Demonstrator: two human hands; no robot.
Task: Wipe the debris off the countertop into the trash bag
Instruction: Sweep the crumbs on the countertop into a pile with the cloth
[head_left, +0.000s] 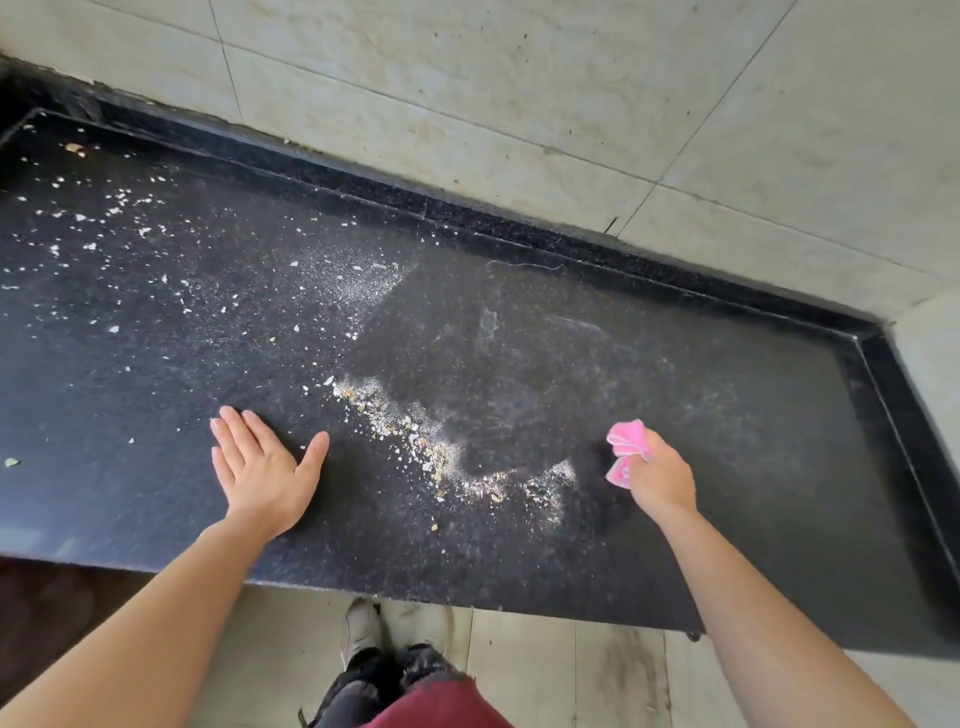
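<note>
One black countertop (727, 415) bears debris (441, 457); left hand (262, 475) lies flat, right hand (660, 475) grips one pink cloth (626, 441)

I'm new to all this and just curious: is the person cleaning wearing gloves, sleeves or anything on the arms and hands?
No. Each grip is simply a bare hand: neither the left hand nor the right hand shows a glove, ring or watch. The left forearm and right forearm are uncovered, with no sleeve in view.
</note>
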